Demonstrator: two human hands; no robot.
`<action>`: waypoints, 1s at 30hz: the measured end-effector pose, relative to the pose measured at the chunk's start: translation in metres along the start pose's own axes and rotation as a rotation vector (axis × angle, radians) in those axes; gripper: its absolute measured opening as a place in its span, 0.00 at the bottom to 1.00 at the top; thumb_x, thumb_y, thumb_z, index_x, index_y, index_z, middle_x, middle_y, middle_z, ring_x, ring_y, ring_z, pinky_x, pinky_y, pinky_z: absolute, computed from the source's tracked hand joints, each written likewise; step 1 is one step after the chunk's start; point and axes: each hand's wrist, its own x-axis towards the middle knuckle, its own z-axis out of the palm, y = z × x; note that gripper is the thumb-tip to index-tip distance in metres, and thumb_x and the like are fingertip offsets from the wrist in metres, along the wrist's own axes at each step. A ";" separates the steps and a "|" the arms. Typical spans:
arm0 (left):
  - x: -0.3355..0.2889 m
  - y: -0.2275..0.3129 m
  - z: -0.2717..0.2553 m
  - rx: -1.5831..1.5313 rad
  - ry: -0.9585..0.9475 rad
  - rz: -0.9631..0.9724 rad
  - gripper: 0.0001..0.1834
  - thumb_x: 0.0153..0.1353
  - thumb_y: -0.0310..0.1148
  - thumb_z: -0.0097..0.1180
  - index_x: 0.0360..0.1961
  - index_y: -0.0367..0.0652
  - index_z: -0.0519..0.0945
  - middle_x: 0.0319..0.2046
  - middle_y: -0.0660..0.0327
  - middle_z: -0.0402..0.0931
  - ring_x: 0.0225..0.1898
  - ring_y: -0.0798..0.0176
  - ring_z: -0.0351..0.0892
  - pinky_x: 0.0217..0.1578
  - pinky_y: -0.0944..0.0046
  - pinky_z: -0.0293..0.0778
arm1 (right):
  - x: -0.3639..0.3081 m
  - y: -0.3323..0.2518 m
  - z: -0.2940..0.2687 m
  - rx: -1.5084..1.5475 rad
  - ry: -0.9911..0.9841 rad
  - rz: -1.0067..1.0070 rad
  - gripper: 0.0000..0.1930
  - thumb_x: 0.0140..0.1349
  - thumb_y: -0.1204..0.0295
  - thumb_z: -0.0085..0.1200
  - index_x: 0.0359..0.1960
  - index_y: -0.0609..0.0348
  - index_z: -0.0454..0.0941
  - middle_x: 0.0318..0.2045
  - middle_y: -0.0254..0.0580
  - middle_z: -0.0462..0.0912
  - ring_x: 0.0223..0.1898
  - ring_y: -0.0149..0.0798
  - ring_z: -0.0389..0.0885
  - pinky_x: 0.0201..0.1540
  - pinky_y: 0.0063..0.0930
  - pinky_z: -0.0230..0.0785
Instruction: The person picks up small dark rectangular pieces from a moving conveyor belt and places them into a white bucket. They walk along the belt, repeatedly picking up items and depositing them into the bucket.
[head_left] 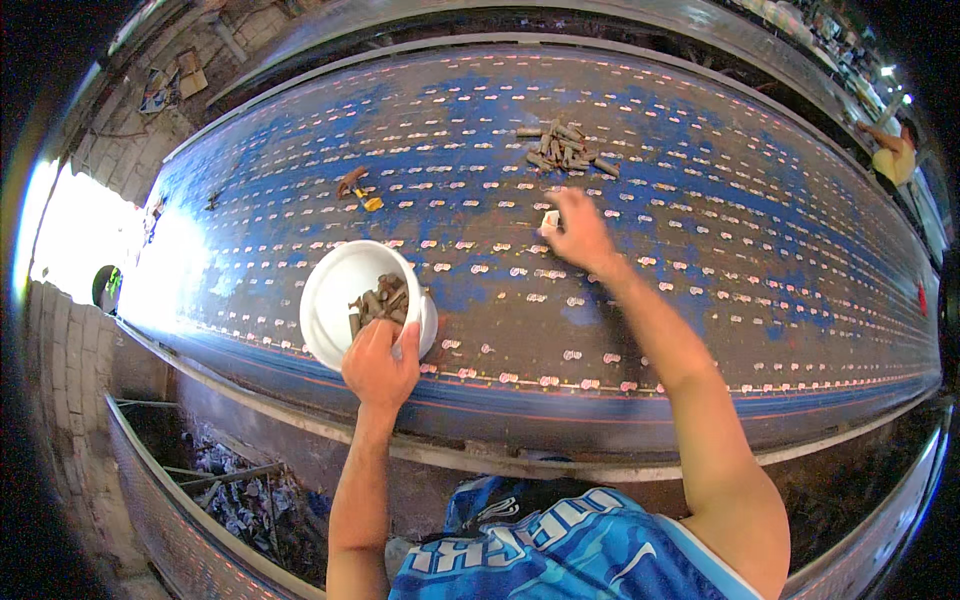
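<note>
Two bare hands work over a long blue metal surface (pixel 700 300) studded with rows of small pale fittings, which fills the middle of the frame and curves toward its edges. At centre left, the left hand (pixel 380 365) grips the near rim of a white bowl (pixel 335 295), fingers curled over the edge; the bowl rests on the blue surface and holds a cluster of brownish metal bolts (pixel 380 303) heaped against its right side. Just right of centre, the right hand (pixel 578 235) reaches up the frame with the arm stretched out, fingers closed around a small pale piece (pixel 550 220) at its fingertips, pressed low to the surface. Above that hand, in the upper middle, a loose pile of bolts (pixel 568 155) lies on the surface, near but apart from the fingers. A small brown and yellow object (pixel 358 187) lies to the upper left of the bowl. A second person in a yellow top (pixel 893 155) stands at the far upper right edge. Rubble and scrap (pixel 235 495) fill the lower left corner below the surface's rim
</note>
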 end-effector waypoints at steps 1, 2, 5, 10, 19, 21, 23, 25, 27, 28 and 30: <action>0.003 0.002 0.003 0.022 0.008 0.002 0.22 0.69 0.47 0.65 0.24 0.44 0.76 0.22 0.57 0.75 0.25 0.45 0.77 0.28 0.47 0.70 | 0.017 0.037 -0.003 -0.086 -0.014 0.057 0.41 0.57 0.57 0.73 0.72 0.55 0.70 0.65 0.61 0.75 0.65 0.62 0.75 0.71 0.52 0.67; 0.005 0.002 0.006 0.046 0.014 0.002 0.22 0.67 0.47 0.66 0.23 0.45 0.75 0.22 0.57 0.74 0.25 0.45 0.76 0.27 0.47 0.69 | 0.032 0.066 -0.007 -0.154 -0.012 0.088 0.43 0.56 0.55 0.74 0.73 0.53 0.70 0.66 0.62 0.74 0.65 0.63 0.74 0.71 0.52 0.67; 0.004 -0.003 0.012 0.095 0.011 0.030 0.22 0.64 0.48 0.68 0.22 0.45 0.75 0.21 0.56 0.72 0.23 0.46 0.75 0.25 0.48 0.67 | 0.083 0.114 -0.016 -0.313 -0.097 0.169 0.51 0.52 0.49 0.78 0.77 0.45 0.67 0.68 0.63 0.70 0.66 0.67 0.72 0.71 0.55 0.67; 0.002 -0.010 0.007 0.171 0.017 0.083 0.21 0.62 0.46 0.68 0.21 0.45 0.74 0.20 0.56 0.70 0.21 0.47 0.73 0.23 0.49 0.65 | 0.181 0.139 0.005 -0.395 -0.300 0.151 0.62 0.39 0.54 0.85 0.80 0.27 0.60 0.75 0.63 0.60 0.72 0.72 0.65 0.72 0.61 0.67; 0.011 -0.007 0.014 0.171 0.002 0.136 0.22 0.60 0.46 0.69 0.21 0.46 0.72 0.18 0.59 0.65 0.20 0.50 0.71 0.21 0.51 0.64 | 0.232 0.145 0.003 -0.228 -0.731 0.404 0.63 0.33 0.75 0.79 0.77 0.39 0.56 0.80 0.68 0.46 0.72 0.75 0.66 0.56 0.68 0.78; 0.008 -0.006 0.014 0.145 0.027 0.113 0.22 0.60 0.46 0.68 0.21 0.46 0.71 0.19 0.57 0.67 0.20 0.47 0.71 0.22 0.49 0.63 | 0.225 0.136 0.007 -0.230 -0.650 0.424 0.61 0.36 0.72 0.79 0.77 0.41 0.56 0.75 0.70 0.56 0.70 0.71 0.70 0.55 0.66 0.79; 0.006 -0.009 0.009 0.131 0.050 0.107 0.22 0.60 0.46 0.68 0.21 0.46 0.71 0.19 0.57 0.68 0.21 0.46 0.71 0.23 0.48 0.64 | 0.208 0.113 -0.002 -0.055 -0.634 0.505 0.62 0.35 0.65 0.84 0.75 0.41 0.58 0.71 0.70 0.65 0.67 0.70 0.73 0.58 0.63 0.77; 0.004 -0.010 0.009 0.117 0.071 0.112 0.22 0.59 0.46 0.69 0.21 0.46 0.71 0.19 0.57 0.68 0.21 0.47 0.73 0.23 0.49 0.66 | 0.198 0.096 -0.012 0.050 -0.694 0.533 0.64 0.35 0.57 0.86 0.76 0.46 0.58 0.72 0.68 0.67 0.67 0.68 0.74 0.64 0.61 0.74; 0.004 -0.010 0.013 0.077 0.085 0.114 0.21 0.59 0.45 0.69 0.22 0.47 0.71 0.19 0.58 0.68 0.22 0.47 0.74 0.23 0.49 0.68 | 0.195 0.120 0.007 -0.166 -0.632 0.409 0.66 0.35 0.54 0.87 0.77 0.52 0.57 0.73 0.66 0.67 0.69 0.66 0.74 0.67 0.58 0.72; 0.010 -0.004 0.011 0.080 0.079 0.135 0.21 0.58 0.45 0.69 0.22 0.47 0.71 0.20 0.58 0.68 0.22 0.48 0.75 0.23 0.49 0.69 | 0.194 0.130 0.007 -0.242 -0.593 0.350 0.67 0.35 0.53 0.87 0.78 0.56 0.56 0.74 0.64 0.67 0.70 0.65 0.73 0.69 0.57 0.71; 0.005 -0.010 0.007 0.096 0.103 0.141 0.22 0.58 0.47 0.70 0.21 0.48 0.70 0.20 0.60 0.68 0.21 0.51 0.74 0.22 0.52 0.67 | 0.188 0.084 0.016 -0.203 -0.646 0.456 0.71 0.34 0.53 0.87 0.80 0.58 0.52 0.75 0.65 0.64 0.71 0.63 0.71 0.71 0.54 0.70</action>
